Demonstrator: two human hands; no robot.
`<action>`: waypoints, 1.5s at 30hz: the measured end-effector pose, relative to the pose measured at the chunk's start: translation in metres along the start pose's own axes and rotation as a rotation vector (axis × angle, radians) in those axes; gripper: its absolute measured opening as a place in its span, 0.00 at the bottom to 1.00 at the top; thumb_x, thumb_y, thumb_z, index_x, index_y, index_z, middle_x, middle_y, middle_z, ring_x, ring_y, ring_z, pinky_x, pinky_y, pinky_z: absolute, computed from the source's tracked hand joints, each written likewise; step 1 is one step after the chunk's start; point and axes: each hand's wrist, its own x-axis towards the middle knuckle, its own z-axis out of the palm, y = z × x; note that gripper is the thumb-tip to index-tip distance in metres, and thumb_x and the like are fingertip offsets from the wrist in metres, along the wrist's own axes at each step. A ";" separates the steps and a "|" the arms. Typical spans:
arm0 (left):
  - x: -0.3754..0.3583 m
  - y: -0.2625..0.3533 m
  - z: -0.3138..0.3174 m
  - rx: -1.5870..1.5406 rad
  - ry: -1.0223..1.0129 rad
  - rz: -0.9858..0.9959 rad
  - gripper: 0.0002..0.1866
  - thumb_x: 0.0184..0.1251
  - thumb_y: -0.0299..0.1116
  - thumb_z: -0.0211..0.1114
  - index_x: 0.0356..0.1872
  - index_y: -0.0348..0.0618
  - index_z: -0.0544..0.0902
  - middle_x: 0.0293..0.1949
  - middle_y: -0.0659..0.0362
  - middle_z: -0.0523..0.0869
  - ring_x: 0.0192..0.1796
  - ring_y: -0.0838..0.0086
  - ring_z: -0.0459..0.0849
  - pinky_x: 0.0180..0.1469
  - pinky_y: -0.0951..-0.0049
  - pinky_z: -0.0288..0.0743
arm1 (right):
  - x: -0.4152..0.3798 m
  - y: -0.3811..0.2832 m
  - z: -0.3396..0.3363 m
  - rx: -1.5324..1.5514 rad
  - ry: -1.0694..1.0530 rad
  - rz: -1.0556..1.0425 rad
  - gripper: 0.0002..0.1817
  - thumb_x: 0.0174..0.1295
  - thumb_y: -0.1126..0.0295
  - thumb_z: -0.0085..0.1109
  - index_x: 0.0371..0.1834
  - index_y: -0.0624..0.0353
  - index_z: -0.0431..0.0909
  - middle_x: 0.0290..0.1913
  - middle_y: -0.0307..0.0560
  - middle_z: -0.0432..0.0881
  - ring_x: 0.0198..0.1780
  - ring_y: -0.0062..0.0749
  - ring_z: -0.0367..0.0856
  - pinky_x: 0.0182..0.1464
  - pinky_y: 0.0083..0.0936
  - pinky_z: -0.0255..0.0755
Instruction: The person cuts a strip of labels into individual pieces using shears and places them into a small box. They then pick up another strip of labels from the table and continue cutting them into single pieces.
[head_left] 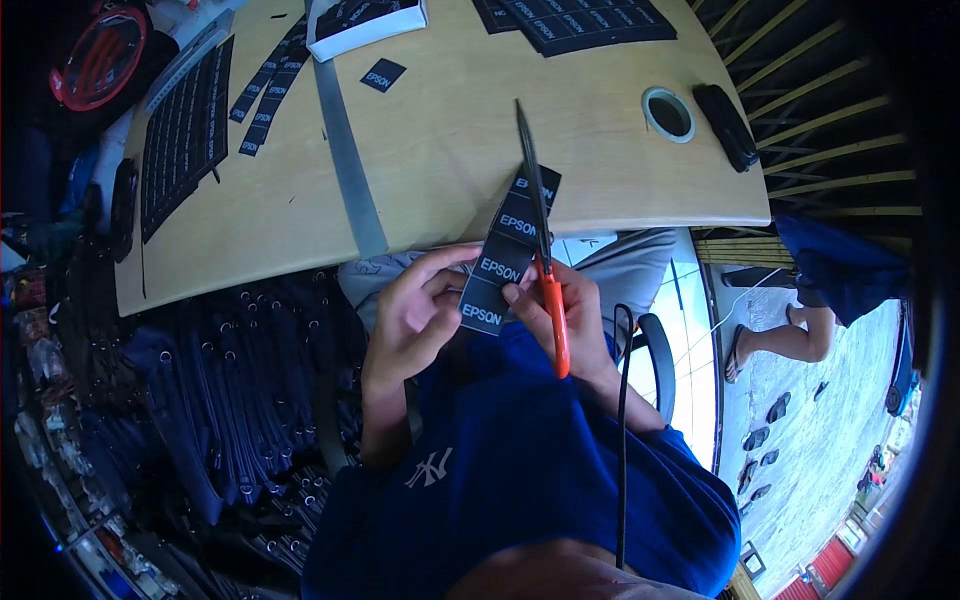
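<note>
A black strip with several EPSON labels (500,270) slants in front of my body, just off the table's front edge. My left hand (418,310) has its fingers curled at the strip's left side, near the lower labels. My right hand (560,310) pinches the strip's right edge with the thumb and also holds orange-handled scissors (554,315). The scissor blades point away from me and lie over the top part of the strip; they look closed. One loose EPSON label (383,75) lies on the wooden table (450,140).
A metal ruler (345,165) crosses the table. Label strips (273,90) and a label sheet (185,135) lie left, a white box (365,35) and sheets (590,20) at the back, a tape roll (668,115) right. A person's leg (795,340) shows outside.
</note>
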 end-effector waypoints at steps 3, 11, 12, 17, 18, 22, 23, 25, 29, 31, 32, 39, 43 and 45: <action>0.004 -0.004 0.000 0.247 0.007 -0.164 0.22 0.60 0.20 0.65 0.57 0.34 0.75 0.51 0.54 0.78 0.51 0.77 0.79 0.50 0.77 0.77 | 0.001 0.001 -0.010 -0.042 -0.133 0.015 0.07 0.61 0.75 0.61 0.37 0.65 0.74 0.28 0.32 0.74 0.31 0.10 0.69 0.32 0.13 0.66; 0.011 -0.004 0.002 0.317 -0.173 -0.202 0.29 0.52 0.20 0.71 0.59 0.39 0.75 0.50 0.54 0.79 0.51 0.73 0.81 0.50 0.74 0.80 | -0.002 0.002 -0.027 -0.166 -0.226 -0.042 0.08 0.60 0.74 0.61 0.36 0.68 0.74 0.27 0.35 0.74 0.31 0.12 0.68 0.34 0.14 0.66; 0.012 -0.002 0.002 0.356 -0.154 -0.226 0.30 0.51 0.20 0.71 0.59 0.40 0.74 0.47 0.55 0.80 0.48 0.74 0.82 0.48 0.75 0.82 | -0.002 0.003 -0.030 -0.164 -0.230 -0.038 0.08 0.60 0.74 0.61 0.36 0.68 0.74 0.27 0.35 0.74 0.31 0.12 0.68 0.34 0.14 0.66; 0.018 0.009 0.006 0.406 -0.115 -0.312 0.34 0.49 0.18 0.71 0.61 0.43 0.73 0.43 0.56 0.83 0.43 0.77 0.84 0.42 0.77 0.83 | -0.006 0.005 -0.040 -0.203 -0.238 0.027 0.09 0.59 0.74 0.63 0.36 0.68 0.75 0.29 0.36 0.75 0.32 0.13 0.70 0.35 0.14 0.66; 0.017 0.009 0.004 0.482 -0.143 -0.370 0.34 0.49 0.19 0.71 0.62 0.43 0.73 0.46 0.55 0.83 0.43 0.78 0.83 0.41 0.78 0.83 | -0.006 0.006 -0.040 -0.179 -0.221 0.024 0.10 0.59 0.73 0.64 0.37 0.68 0.75 0.29 0.36 0.75 0.32 0.13 0.69 0.35 0.14 0.66; 0.022 0.012 0.009 0.562 -0.265 -0.368 0.34 0.50 0.19 0.71 0.63 0.43 0.72 0.50 0.54 0.82 0.43 0.80 0.83 0.40 0.80 0.81 | -0.008 0.011 -0.039 -0.175 -0.184 0.003 0.10 0.58 0.73 0.64 0.37 0.67 0.74 0.30 0.35 0.75 0.32 0.13 0.69 0.35 0.14 0.65; 0.021 0.006 0.009 0.563 -0.266 -0.369 0.34 0.50 0.19 0.71 0.63 0.43 0.72 0.50 0.54 0.82 0.43 0.80 0.83 0.40 0.80 0.81 | -0.008 0.012 -0.039 -0.180 -0.185 0.037 0.10 0.58 0.73 0.64 0.37 0.67 0.74 0.30 0.35 0.75 0.32 0.13 0.69 0.35 0.14 0.66; 0.017 -0.008 0.009 0.378 -0.212 -0.205 0.32 0.52 0.20 0.71 0.61 0.40 0.73 0.49 0.54 0.82 0.44 0.79 0.83 0.44 0.79 0.80 | -0.008 0.014 -0.037 -0.144 -0.201 0.046 0.11 0.59 0.74 0.64 0.40 0.66 0.74 0.31 0.34 0.75 0.34 0.12 0.70 0.37 0.13 0.66; 0.015 -0.011 0.015 0.228 -0.112 -0.169 0.28 0.54 0.21 0.70 0.59 0.37 0.74 0.49 0.53 0.82 0.47 0.77 0.82 0.47 0.78 0.80 | -0.009 0.012 -0.028 -0.070 -0.138 0.022 0.11 0.59 0.75 0.63 0.42 0.67 0.73 0.32 0.32 0.75 0.34 0.11 0.69 0.37 0.12 0.66; 0.010 -0.018 0.012 0.200 -0.073 -0.195 0.25 0.55 0.20 0.69 0.57 0.35 0.75 0.51 0.52 0.81 0.48 0.75 0.82 0.48 0.77 0.80 | -0.009 0.013 -0.028 -0.050 -0.105 0.028 0.11 0.60 0.76 0.61 0.43 0.67 0.73 0.33 0.32 0.75 0.34 0.10 0.69 0.37 0.11 0.66; 0.010 -0.016 0.014 0.201 -0.074 -0.196 0.25 0.55 0.20 0.69 0.57 0.35 0.75 0.51 0.52 0.81 0.48 0.75 0.82 0.48 0.77 0.80 | -0.008 0.014 -0.028 -0.049 -0.105 0.028 0.11 0.60 0.76 0.61 0.43 0.67 0.73 0.33 0.32 0.75 0.34 0.10 0.69 0.37 0.11 0.66; 0.007 -0.014 0.014 0.288 0.008 -0.268 0.28 0.54 0.19 0.69 0.59 0.37 0.75 0.37 0.59 0.83 0.36 0.84 0.80 0.38 0.84 0.76 | -0.009 0.017 -0.036 -0.094 -0.161 -0.062 0.16 0.60 0.66 0.64 0.41 0.66 0.71 0.30 0.32 0.72 0.32 0.12 0.68 0.35 0.12 0.65; 0.010 -0.002 0.002 0.477 -0.045 -0.242 0.32 0.52 0.18 0.70 0.61 0.40 0.74 0.22 0.65 0.80 0.25 0.90 0.73 0.31 0.87 0.70 | -0.021 0.016 -0.068 -0.313 -0.271 -0.040 0.33 0.51 0.43 0.67 0.42 0.64 0.70 0.24 0.38 0.69 0.28 0.19 0.68 0.31 0.18 0.64; 0.013 0.006 -0.001 0.475 -0.042 -0.227 0.32 0.51 0.18 0.71 0.61 0.41 0.74 0.21 0.65 0.79 0.25 0.90 0.73 0.31 0.87 0.70 | -0.030 0.007 -0.077 -0.554 -0.311 0.044 0.43 0.47 0.34 0.63 0.46 0.67 0.67 0.24 0.45 0.68 0.27 0.26 0.69 0.30 0.25 0.65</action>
